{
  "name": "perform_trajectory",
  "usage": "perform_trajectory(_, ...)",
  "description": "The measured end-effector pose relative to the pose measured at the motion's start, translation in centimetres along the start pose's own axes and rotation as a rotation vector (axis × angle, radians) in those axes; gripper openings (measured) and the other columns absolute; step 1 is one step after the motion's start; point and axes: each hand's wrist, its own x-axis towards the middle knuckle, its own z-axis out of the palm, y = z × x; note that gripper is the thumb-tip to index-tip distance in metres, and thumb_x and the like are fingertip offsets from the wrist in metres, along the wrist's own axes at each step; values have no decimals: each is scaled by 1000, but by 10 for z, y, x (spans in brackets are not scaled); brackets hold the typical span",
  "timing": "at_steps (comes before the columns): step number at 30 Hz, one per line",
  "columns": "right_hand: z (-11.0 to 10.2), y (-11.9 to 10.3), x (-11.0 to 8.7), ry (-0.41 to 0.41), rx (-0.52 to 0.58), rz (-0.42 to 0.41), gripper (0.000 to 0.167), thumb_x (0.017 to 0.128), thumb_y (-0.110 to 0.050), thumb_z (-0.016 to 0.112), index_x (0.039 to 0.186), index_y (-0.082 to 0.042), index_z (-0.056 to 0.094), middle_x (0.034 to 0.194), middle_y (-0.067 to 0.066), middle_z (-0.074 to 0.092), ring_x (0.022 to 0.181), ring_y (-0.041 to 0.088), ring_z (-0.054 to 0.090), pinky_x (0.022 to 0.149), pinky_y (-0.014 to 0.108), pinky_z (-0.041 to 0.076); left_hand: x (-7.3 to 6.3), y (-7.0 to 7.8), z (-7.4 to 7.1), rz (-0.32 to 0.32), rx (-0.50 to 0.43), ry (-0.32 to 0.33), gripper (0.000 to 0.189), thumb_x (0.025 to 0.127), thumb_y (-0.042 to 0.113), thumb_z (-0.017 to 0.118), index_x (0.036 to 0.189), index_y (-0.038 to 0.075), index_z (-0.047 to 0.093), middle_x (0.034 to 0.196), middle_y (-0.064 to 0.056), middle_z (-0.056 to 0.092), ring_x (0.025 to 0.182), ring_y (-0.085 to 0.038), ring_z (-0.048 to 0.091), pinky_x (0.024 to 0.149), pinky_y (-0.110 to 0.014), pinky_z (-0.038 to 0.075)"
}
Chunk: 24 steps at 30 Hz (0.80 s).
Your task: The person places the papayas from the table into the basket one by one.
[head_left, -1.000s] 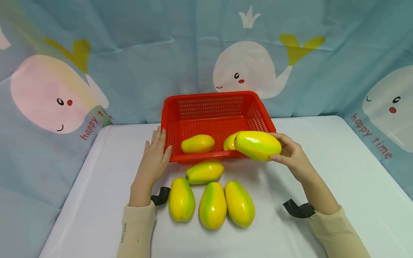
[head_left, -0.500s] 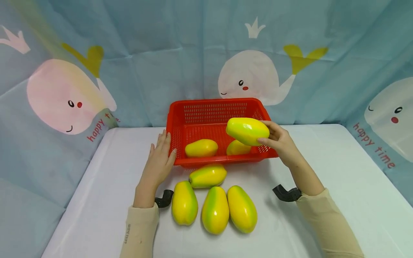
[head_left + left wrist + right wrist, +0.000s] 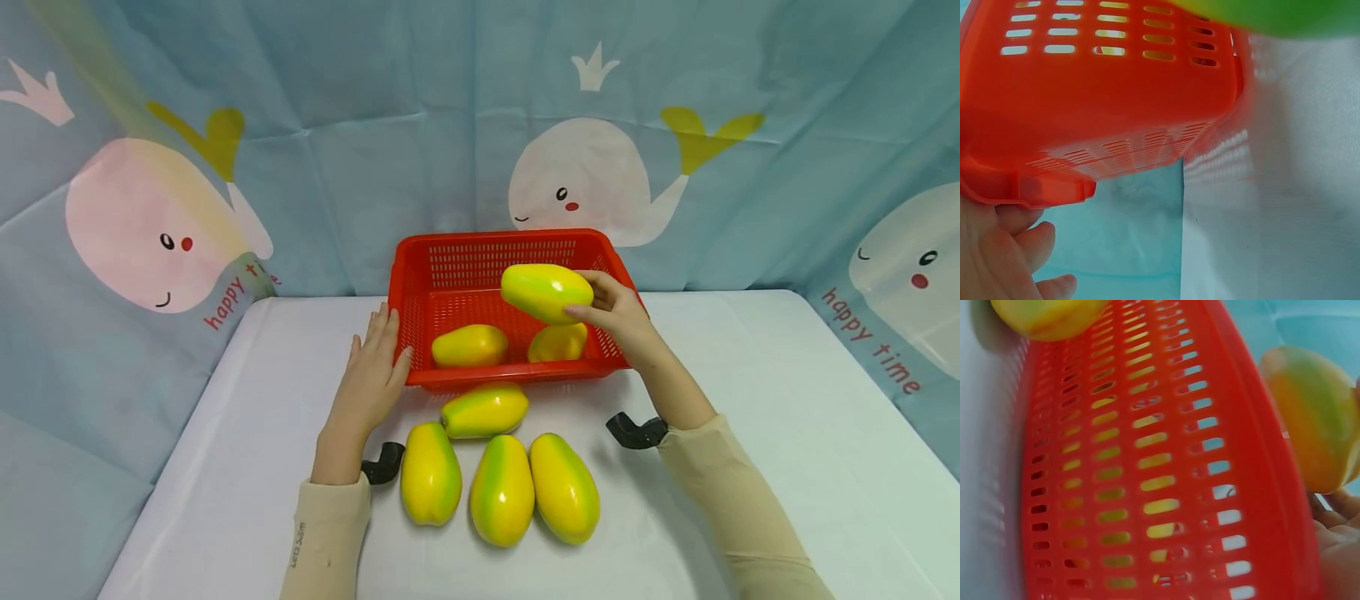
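Note:
My right hand [image 3: 618, 312] grips the right end of a yellow-green papaya [image 3: 546, 293], held over the red plastic basket [image 3: 498, 372]. In the right wrist view this papaya [image 3: 1313, 419] shows beyond the basket's rim, with the fingers partly hidden behind it. Two papayas lie inside the basket, one to the left [image 3: 470, 346] and one to the right [image 3: 557, 342], under the held one. My left hand [image 3: 367, 379] rests with extended fingers along the basket's left rim. From the left wrist, its fingertips [image 3: 1038, 240] appear just beneath that rim.
One papaya [image 3: 486, 411] lies crosswise against the basket's front. Nearer on the white table [image 3: 202, 467] are three more: left [image 3: 431, 475], middle [image 3: 502, 492] and right [image 3: 565, 487]. A blue whale-print curtain [image 3: 375, 183] hangs behind the basket.
My right hand has carried the papaya leftward and up, from the basket's front right corner to over its inside. The left hand stays on the rim. The head view has tilted slightly.

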Motion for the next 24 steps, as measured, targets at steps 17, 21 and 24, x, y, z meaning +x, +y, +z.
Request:
perform_trajectory(17, 20, 8, 27, -21, -103, 138, 59, 85, -24, 70, 136, -7, 45, 129, 10, 50, 113, 26, 50, 99, 39, 42, 1, -1, 1, -2, 8, 0, 61, 100, 27, 41, 149, -2, 19, 156, -15, 11, 143, -31, 10, 111, -58, 9)
perform_trajectory(21, 24, 8, 32, -40, -153, 153, 61, 84, -23, 72, 136, -7, 45, 130, 11, 49, 117, 28, 47, 101, 42, 40, 1, -1, 1, 2, 4, 2, 61, 100, 27, 41, 149, -2, 19, 156, -16, 11, 143, -31, 11, 111, -58, 9)
perform_trajectory(24, 27, 7, 35, -50, -187, 173, 62, 83, -23, 73, 136, -8, 44, 130, 11, 49, 117, 28, 46, 102, 43, 39, 1, -1, 2, 5, 4, 7, 61, 99, 27, 42, 148, -2, 19, 156, -16, 12, 143, -31, 11, 110, -58, 9)
